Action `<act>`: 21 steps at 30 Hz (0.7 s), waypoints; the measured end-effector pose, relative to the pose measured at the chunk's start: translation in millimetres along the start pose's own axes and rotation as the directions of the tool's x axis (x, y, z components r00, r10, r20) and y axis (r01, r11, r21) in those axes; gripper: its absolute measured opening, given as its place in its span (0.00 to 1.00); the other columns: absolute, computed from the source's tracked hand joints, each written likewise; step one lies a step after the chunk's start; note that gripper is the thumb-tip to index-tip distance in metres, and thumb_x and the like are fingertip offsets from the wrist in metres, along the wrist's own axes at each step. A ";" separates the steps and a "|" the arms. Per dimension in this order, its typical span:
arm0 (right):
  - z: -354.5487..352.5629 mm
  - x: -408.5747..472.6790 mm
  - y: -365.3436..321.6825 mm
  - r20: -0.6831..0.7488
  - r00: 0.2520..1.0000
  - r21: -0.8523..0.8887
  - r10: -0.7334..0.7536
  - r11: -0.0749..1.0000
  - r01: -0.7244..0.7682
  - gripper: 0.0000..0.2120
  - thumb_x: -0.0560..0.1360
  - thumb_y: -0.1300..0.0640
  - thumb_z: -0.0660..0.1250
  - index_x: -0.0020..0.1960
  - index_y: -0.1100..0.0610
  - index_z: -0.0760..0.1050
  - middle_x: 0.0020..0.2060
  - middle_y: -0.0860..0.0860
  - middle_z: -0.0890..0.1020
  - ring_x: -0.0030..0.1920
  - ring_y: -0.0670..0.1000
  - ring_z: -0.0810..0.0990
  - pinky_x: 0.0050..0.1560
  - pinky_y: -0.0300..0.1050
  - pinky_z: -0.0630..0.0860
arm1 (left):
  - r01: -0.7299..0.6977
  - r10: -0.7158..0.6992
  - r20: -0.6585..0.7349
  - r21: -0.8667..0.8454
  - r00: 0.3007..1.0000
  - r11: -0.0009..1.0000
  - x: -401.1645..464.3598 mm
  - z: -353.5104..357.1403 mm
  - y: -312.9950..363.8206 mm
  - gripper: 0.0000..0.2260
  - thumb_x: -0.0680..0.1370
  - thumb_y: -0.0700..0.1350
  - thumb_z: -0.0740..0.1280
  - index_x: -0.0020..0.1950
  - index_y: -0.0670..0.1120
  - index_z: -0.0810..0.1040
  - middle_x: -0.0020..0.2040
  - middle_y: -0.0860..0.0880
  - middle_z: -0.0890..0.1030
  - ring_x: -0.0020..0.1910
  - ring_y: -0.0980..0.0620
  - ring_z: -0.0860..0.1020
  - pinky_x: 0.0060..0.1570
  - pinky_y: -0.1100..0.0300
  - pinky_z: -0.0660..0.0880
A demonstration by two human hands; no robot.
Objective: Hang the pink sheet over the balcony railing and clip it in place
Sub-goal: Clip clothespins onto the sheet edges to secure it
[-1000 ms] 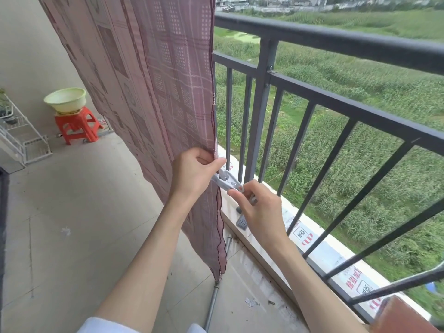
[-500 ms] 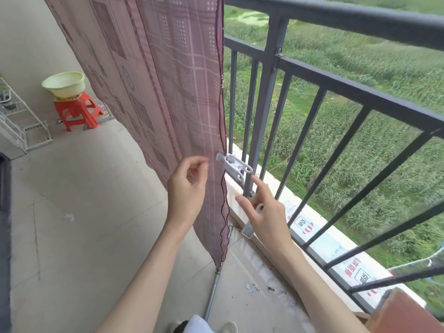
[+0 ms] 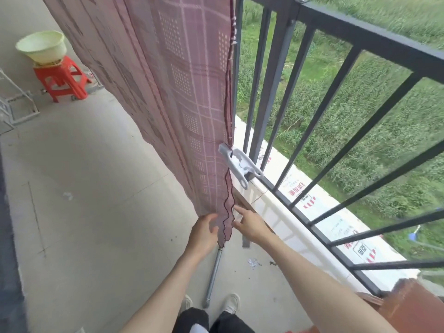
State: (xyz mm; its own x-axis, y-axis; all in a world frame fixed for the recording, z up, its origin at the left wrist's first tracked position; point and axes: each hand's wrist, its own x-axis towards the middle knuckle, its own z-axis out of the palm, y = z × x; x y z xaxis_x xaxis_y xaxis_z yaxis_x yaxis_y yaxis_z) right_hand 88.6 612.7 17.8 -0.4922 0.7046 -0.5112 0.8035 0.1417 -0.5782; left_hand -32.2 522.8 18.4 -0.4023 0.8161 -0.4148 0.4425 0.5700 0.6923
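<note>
Your shoes and a grey pipe (image 3: 213,272) on the floor are partly cut off near you. Your left hand (image 3: 204,233) and right hand (image 3: 249,224) flank the lower corner of the pink sheet (image 3: 173,80), fingers loosely spread; blur hides whether they touch it. One white clip (image 3: 236,164) grips the sheet's edge beside the railing (image 3: 271,75). Far left, one green basin (image 3: 42,46) sits on one red stool (image 3: 62,79).
</note>
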 end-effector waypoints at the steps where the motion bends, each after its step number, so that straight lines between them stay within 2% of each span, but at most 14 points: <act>1: 2.8 2.0 -0.7 -0.001 1.000 0.023 -0.001 1.000 0.001 0.19 0.75 0.54 0.62 0.66 0.50 0.70 0.40 0.59 0.79 0.49 0.58 0.77 0.46 0.46 0.71 | 0.001 -0.001 0.017 0.011 1.000 1.000 0.4 -0.8 -1.7 0.16 0.77 0.37 0.60 0.65 0.44 0.71 0.65 0.45 0.73 0.62 0.48 0.72 0.53 0.67 0.64; 3: 11.3 4.5 -2.1 -0.022 1.000 0.127 0.002 0.992 0.001 0.09 0.74 0.55 0.64 0.52 0.45 0.76 0.32 0.53 0.79 0.41 0.55 0.76 0.38 0.43 0.69 | 0.004 -0.006 0.038 0.035 0.999 0.999 1.8 -3.6 -6.2 0.16 0.77 0.38 0.60 0.65 0.46 0.71 0.65 0.46 0.73 0.61 0.49 0.72 0.52 0.69 0.63; 4: 16.5 5.6 -3.1 -0.046 0.999 0.177 -0.004 0.984 0.012 0.07 0.73 0.57 0.64 0.44 0.44 0.76 0.27 0.48 0.75 0.35 0.51 0.75 0.33 0.40 0.67 | 0.012 -0.014 0.044 0.051 0.999 0.999 2.8 -5.6 -8.1 0.16 0.77 0.39 0.61 0.65 0.46 0.71 0.64 0.46 0.73 0.61 0.49 0.73 0.52 0.68 0.64; 6: 28.7 8.4 -3.0 -0.116 0.993 0.252 -0.012 0.967 0.042 0.09 0.73 0.60 0.63 0.39 0.47 0.75 0.22 0.44 0.69 0.27 0.43 0.69 0.28 0.34 0.63 | 0.045 -0.049 0.049 0.084 0.998 0.995 6.0 -7.8 -9.9 0.16 0.77 0.41 0.62 0.65 0.46 0.71 0.65 0.46 0.74 0.60 0.48 0.73 0.53 0.65 0.65; 8: 41.3 11.5 -1.2 -0.154 0.988 0.320 -0.009 0.946 0.058 0.08 0.73 0.61 0.62 0.45 0.52 0.79 0.23 0.45 0.72 0.27 0.44 0.69 0.30 0.34 0.65 | 0.076 -0.083 0.049 0.131 0.995 0.988 9.4 -7.9 -9.7 0.16 0.77 0.44 0.63 0.65 0.44 0.71 0.65 0.46 0.74 0.61 0.48 0.73 0.53 0.64 0.65; 10: 54.2 16.1 3.2 -0.180 0.984 0.342 -0.013 0.937 0.075 0.11 0.74 0.58 0.60 0.52 0.51 0.79 0.33 0.52 0.81 0.35 0.52 0.76 0.38 0.42 0.71 | 0.098 -0.107 0.042 0.184 0.993 0.978 15.3 -5.1 -5.3 0.17 0.77 0.48 0.64 0.64 0.43 0.73 0.65 0.46 0.75 0.62 0.48 0.73 0.53 0.64 0.65; 11: 59.5 18.8 6.2 -0.191 0.981 0.351 -0.020 0.932 0.087 0.12 0.74 0.57 0.59 0.53 0.52 0.79 0.39 0.55 0.83 0.39 0.54 0.78 0.40 0.45 0.72 | 0.111 -0.122 0.038 0.214 0.992 0.971 19.6 -1.5 -2.7 0.17 0.76 0.50 0.64 0.62 0.44 0.74 0.64 0.46 0.76 0.62 0.48 0.74 0.53 0.63 0.66; 13: 72.1 23.8 13.2 -0.205 0.979 0.393 -0.002 0.916 0.084 0.10 0.74 0.56 0.59 0.49 0.52 0.79 0.43 0.57 0.82 0.43 0.57 0.77 0.42 0.47 0.73 | 0.136 -0.154 0.037 0.296 0.987 0.946 29.7 9.2 2.8 0.16 0.76 0.56 0.62 0.56 0.48 0.78 0.60 0.46 0.79 0.60 0.47 0.75 0.48 0.62 0.65; 15: 86.5 25.8 20.3 -0.205 0.978 0.443 0.037 0.894 0.059 0.10 0.76 0.56 0.58 0.41 0.49 0.76 0.40 0.58 0.80 0.43 0.59 0.76 0.39 0.47 0.68 | 0.159 -0.177 0.009 0.395 0.984 0.905 40.6 22.2 8.7 0.20 0.76 0.60 0.58 0.52 0.47 0.79 0.57 0.44 0.80 0.57 0.44 0.76 0.45 0.61 0.64; 16: 94.6 26.5 24.8 -0.208 0.977 0.484 0.056 0.874 0.053 0.10 0.77 0.57 0.58 0.41 0.47 0.75 0.39 0.58 0.79 0.42 0.59 0.76 0.38 0.47 0.65 | 0.181 -0.188 -0.023 0.407 0.982 0.895 46.5 28.6 11.0 0.22 0.76 0.61 0.57 0.51 0.45 0.80 0.55 0.42 0.81 0.56 0.42 0.76 0.44 0.60 0.64; 18: 108.9 27.2 34.7 -0.210 0.970 0.580 0.125 0.815 0.020 0.10 0.76 0.59 0.60 0.52 0.53 0.78 0.46 0.59 0.82 0.48 0.57 0.78 0.45 0.46 0.68 | 0.257 -0.235 -0.104 0.331 0.966 0.908 58.9 41.5 9.5 0.24 0.77 0.60 0.56 0.55 0.42 0.78 0.56 0.39 0.80 0.56 0.40 0.76 0.47 0.58 0.69; 19: 115.1 28.3 40.3 -0.198 0.957 0.646 0.211 0.763 -0.035 0.11 0.77 0.58 0.61 0.56 0.58 0.78 0.49 0.59 0.82 0.52 0.57 0.78 0.51 0.46 0.69 | 0.312 -0.283 -0.143 0.264 0.948 0.913 64.9 47.8 5.7 0.23 0.77 0.58 0.57 0.58 0.40 0.76 0.58 0.37 0.78 0.57 0.39 0.76 0.53 0.56 0.72; 21: 123.4 27.5 52.8 -0.096 0.890 0.817 0.446 0.547 -0.186 0.14 0.78 0.56 0.60 0.52 0.65 0.78 0.49 0.61 0.82 0.51 0.59 0.79 0.52 0.49 0.71 | 0.445 -0.420 -0.202 0.097 0.885 0.890 72.0 58.1 -2.4 0.23 0.76 0.55 0.59 0.61 0.38 0.73 0.60 0.36 0.76 0.59 0.37 0.75 0.58 0.48 0.73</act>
State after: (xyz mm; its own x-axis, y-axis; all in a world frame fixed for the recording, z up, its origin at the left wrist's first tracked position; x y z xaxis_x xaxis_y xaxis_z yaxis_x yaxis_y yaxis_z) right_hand 76.2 553.7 -105.3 -0.0474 0.7572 -0.6515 0.2571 -0.6210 -0.7404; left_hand -15.6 585.7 -47.5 -0.7035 0.4637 -0.5386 0.2929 0.8796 0.3747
